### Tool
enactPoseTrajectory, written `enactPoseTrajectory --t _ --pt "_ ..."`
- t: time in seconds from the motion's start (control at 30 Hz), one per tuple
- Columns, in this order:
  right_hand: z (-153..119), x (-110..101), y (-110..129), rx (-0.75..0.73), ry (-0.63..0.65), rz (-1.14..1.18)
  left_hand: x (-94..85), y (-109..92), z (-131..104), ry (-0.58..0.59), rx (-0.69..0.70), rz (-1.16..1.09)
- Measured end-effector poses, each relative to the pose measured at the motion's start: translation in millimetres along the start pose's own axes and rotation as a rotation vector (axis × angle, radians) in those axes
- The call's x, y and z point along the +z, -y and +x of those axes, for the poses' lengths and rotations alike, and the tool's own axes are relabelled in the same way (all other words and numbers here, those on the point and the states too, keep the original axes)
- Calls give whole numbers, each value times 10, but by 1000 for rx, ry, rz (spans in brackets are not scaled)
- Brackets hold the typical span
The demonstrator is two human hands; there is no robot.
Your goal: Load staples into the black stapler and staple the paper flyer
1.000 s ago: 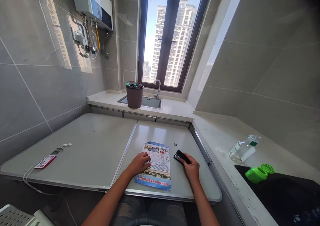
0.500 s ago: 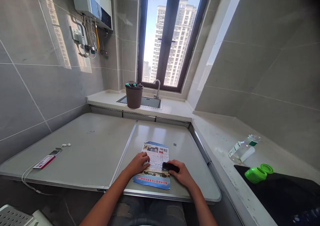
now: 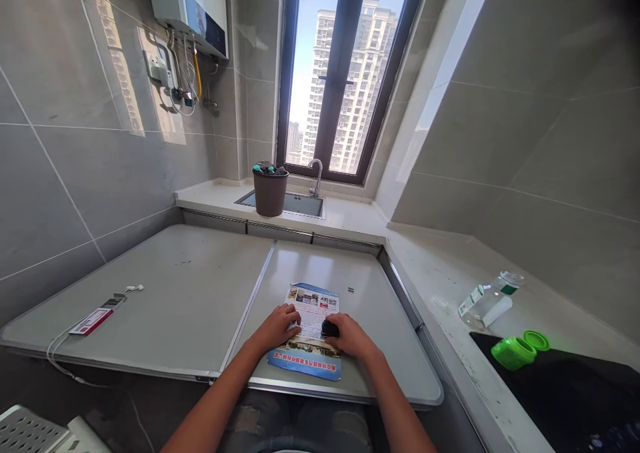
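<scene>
A printed flyer (image 3: 310, 359) with a blue lower band lies flat on the folding table, near its front edge. My left hand (image 3: 280, 324) rests on the flyer's left edge, fingers apart and lightly bent, pressing on the paper. Over the right edge of the paper, my right hand (image 3: 351, 336) is closed around a black stapler (image 3: 329, 329); only its front end shows, and the palm and fingers cover the rest. Two small greyish strips (image 3: 351, 290), apparently staples, lie on the table beyond the right hand.
The folding table (image 3: 210, 293) has a metal seam left of the flyer. A red-and-white package (image 3: 91, 321) and white cable lie at left. A brown bin (image 3: 271, 195) stands by the sink (image 3: 303, 204). A clear bottle (image 3: 487, 301) and green container (image 3: 513, 353) are on the right counter.
My right hand has shifted its grip forward over the stapler, so less of the stapler shows. My left hand and the flyer stay in place.
</scene>
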State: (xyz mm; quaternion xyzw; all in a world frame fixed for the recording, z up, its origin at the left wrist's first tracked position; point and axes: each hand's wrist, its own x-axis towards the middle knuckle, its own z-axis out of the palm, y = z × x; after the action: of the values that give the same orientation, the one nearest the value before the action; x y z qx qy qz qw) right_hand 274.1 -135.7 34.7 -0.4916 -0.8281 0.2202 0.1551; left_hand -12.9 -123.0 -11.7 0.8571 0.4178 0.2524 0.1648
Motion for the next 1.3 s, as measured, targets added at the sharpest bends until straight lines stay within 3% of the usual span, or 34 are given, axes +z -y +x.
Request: enactPoseTrajectory --t 0.4,0.57,0.83,1.07,1.3 --pt "-118 -72 166 -138 80 -57 27 25 -1 -31 -25 17" --pt "-153 -67 219 -103 130 -122 45 47 1 -40 -37 35" --pt "-71 2 251 18 38 -102 36 46 6 -35 -45 44" --pt "-16 -7 248 -78 92 -146 61 76 14 -42 -37 17" --pt "-31 -1 362 73 98 -225 46 35 9 -41 -39 21"
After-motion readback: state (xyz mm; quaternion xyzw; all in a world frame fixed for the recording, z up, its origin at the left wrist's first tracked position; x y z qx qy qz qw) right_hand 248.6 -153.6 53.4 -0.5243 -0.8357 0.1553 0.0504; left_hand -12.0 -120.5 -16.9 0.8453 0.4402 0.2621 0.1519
